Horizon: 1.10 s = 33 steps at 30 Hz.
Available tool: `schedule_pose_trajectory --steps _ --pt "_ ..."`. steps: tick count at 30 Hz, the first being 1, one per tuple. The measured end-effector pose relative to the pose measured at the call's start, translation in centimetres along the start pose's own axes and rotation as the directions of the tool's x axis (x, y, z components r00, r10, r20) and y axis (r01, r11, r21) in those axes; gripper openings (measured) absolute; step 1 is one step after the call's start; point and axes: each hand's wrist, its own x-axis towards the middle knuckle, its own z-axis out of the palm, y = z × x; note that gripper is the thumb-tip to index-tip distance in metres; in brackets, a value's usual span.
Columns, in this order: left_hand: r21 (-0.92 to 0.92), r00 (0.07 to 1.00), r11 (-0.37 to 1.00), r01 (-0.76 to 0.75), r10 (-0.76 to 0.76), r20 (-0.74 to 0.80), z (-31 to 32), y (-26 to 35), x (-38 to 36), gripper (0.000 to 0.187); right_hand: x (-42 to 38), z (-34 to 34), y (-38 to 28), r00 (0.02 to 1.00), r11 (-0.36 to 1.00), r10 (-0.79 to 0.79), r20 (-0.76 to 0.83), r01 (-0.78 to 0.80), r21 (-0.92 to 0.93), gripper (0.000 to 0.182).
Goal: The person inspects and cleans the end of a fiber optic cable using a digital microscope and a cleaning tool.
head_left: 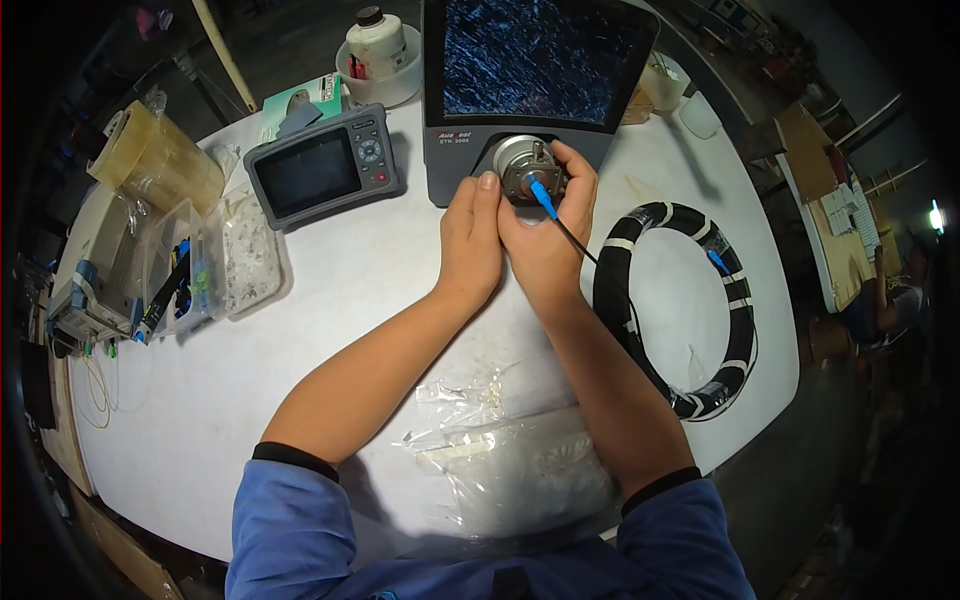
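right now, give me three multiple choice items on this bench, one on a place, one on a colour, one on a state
1. Where does the coiled black cable lie?
A. on the table on the person's right side
B. on top of the handheld meter
C. inside the clear plastic box

2. What colour is the connector at the round metal port?
A. red
B. blue
C. yellow

3. What state is the large screen of the grey instrument in?
A. dark and blank
B. lit, showing bluish streaks
C. covered by a cloth

Answers:
1. A, the coil rests on the white table beside the right forearm.
2. B, the plug under the right hand is bright blue, with a black lead running off it.
3. B, the display glows with blue-white streaks, while the left hand steadies the port below it.
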Motion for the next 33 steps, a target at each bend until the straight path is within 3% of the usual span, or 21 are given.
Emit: schedule_pose_trajectory --steps 2,3,5,6,8,9,13,16,33 --pt "0.082 0.989 0.991 -0.105 0.113 -0.099 0.2 1.5 -0.6 0.036 0.0 0.0 0.1 1.0 1.0 -0.016 -0.005 0.016 -0.006 0.077" --pt "0.082 0.989 0.991 -0.104 0.112 -0.102 0.1 1.3 -0.5 0.036 0.0 0.0 0.2 1.0 1.0 -0.03 -0.008 0.03 -0.009 0.077" --pt "0.13 0.944 0.949 -0.288 0.304 -0.13 -0.2 0.9 -0.1 0.03 -0.1 0.1 0.2 1.0 0.999 -0.031 -0.007 0.031 0.009 0.075" --pt "0.13 0.944 0.949 -0.287 0.304 -0.129 -0.3 0.7 0.2 0.03 -0.1 0.1 0.2 0.999 0.999 -0.034 -0.011 0.034 0.024 0.074" --pt "0.275 0.742 0.716 -0.642 0.67 -0.014 -0.4 1.4 0.8 0.039 -0.2 -0.1 0.3 0.999 0.998 -0.033 -0.002 0.033 0.054 0.072" --pt "0.29 0.742 0.699 -0.653 0.667 0.063 -0.5 1.7 0.5 0.051 -0.2 -0.1 0.3 0.999 0.996 -0.033 0.011 0.032 0.085 0.069" --pt "0.28 0.709 0.657 -0.7 0.686 0.163 -0.5 1.5 0.6 0.06 -0.1 -0.3 0.7 0.995 0.993 -0.099 0.003 0.099 0.066 0.066" --pt "0.261 0.706 0.659 -0.705 0.686 0.175 -0.4 1.5 0.7 0.059 0.0 -0.6 0.8 0.99 0.988 -0.144 0.002 0.144 0.05 0.064" --pt "0.295 0.676 0.614 -0.732 0.708 0.205 -0.8 1.6 0.8 0.054 0.1 -0.5 0.0 0.998 0.993 -0.051 0.027 0.048 0.111 0.067"
